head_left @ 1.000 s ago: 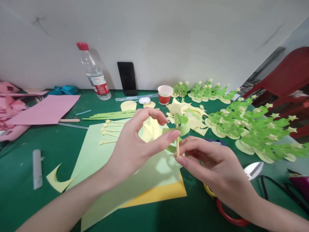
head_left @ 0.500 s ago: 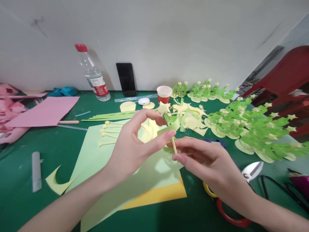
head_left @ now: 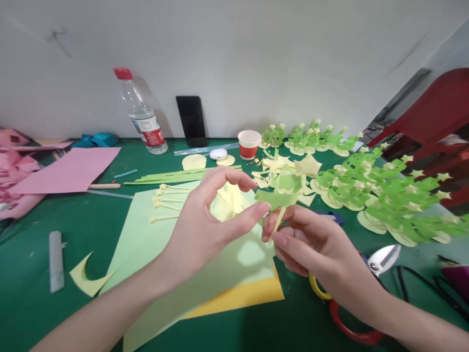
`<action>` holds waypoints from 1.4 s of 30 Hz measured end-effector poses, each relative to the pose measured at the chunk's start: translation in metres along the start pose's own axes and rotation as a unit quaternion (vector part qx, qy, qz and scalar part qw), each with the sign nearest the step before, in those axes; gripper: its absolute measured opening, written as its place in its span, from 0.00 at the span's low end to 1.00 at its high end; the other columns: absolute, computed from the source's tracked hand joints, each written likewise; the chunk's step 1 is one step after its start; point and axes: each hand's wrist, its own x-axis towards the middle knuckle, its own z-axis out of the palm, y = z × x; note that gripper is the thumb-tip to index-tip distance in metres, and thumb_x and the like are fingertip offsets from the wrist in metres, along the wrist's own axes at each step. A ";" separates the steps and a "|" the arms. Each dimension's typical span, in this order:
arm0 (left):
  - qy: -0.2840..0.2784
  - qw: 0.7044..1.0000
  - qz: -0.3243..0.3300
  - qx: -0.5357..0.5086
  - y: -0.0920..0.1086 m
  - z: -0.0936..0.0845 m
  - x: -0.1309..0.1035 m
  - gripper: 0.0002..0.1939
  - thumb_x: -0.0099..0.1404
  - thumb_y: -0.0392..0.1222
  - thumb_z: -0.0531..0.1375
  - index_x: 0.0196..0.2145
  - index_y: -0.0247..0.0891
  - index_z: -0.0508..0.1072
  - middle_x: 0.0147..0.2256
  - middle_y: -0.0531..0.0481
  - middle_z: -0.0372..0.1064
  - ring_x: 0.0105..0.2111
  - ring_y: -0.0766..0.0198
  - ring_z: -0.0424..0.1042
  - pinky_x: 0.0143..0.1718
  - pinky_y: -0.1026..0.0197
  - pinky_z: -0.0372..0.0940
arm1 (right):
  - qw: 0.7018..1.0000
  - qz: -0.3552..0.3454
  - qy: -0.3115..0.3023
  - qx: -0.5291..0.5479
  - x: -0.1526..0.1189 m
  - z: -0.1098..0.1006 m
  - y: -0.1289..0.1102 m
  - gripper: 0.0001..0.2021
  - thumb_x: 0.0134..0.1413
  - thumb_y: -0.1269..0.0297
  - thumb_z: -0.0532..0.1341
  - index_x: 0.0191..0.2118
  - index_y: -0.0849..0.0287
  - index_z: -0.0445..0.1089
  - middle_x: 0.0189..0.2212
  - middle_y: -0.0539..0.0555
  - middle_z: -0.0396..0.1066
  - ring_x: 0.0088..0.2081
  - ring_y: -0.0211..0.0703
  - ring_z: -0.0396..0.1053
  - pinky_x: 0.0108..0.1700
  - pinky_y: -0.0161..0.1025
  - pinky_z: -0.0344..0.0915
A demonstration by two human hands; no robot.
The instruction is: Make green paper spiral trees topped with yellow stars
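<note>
Right hand (head_left: 326, 247): thumb and index fingers pinching the lower end of a thin pale stick (head_left: 279, 221), which tilts up and to the right. Curled green paper (head_left: 280, 199) wraps it, pale star (head_left: 308, 166) on top. All of it is up off the tabletop (head_left: 256, 327), in front of the scrap pile (head_left: 280, 166)

Left hand (head_left: 200, 227): thumb and index spread in a C, nothing gripped that I can see. Thumb tip is right at the green paper's edge; can't tell if it touches

Below my hands: light green sheet (head_left: 146, 254), yellow sheet (head_left: 238, 296) sticking out from under it. Knobbed sticks (head_left: 168, 199) lie on the green one, partly behind my left hand. Scissors (head_left: 383, 259) are partly under my right forearm

Further out: green strips (head_left: 168, 175), paper cup (head_left: 249, 145), phone (head_left: 192, 121) leaning on the wall, bottle (head_left: 146, 124) left of it. Star-topped green paper plants (head_left: 388, 190) stand on the right, pink paper (head_left: 69, 168) far left
</note>
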 end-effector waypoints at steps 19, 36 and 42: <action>-0.025 0.998 -0.024 0.046 0.001 0.000 0.000 0.04 0.56 0.43 0.58 0.30 0.42 0.66 0.32 0.54 0.63 0.36 0.63 0.62 0.39 0.61 0.59 | 1.000 0.000 -0.022 0.002 0.000 0.003 -0.003 0.06 0.54 0.68 0.51 0.27 0.59 0.60 0.14 0.42 0.53 0.14 0.26 0.49 0.16 0.27 0.46; -0.025 0.999 -0.037 0.025 0.003 0.004 -0.002 0.05 0.53 0.40 0.59 0.25 0.41 0.64 0.31 0.55 0.63 0.34 0.64 0.62 0.40 0.60 0.58 | 0.975 -0.106 0.025 -0.196 -0.002 0.004 -0.002 0.05 0.51 0.73 0.53 0.27 0.59 0.64 0.17 0.44 0.58 0.18 0.28 0.52 0.18 0.26 0.52; -0.022 0.999 -0.018 0.026 0.002 0.003 -0.002 0.05 0.53 0.39 0.59 0.25 0.41 0.64 0.30 0.55 0.62 0.34 0.64 0.61 0.40 0.60 0.57 | 0.939 -0.148 0.039 -0.307 -0.004 0.002 -0.001 0.07 0.52 0.72 0.52 0.27 0.59 0.63 0.19 0.48 0.63 0.21 0.31 0.59 0.22 0.26 0.58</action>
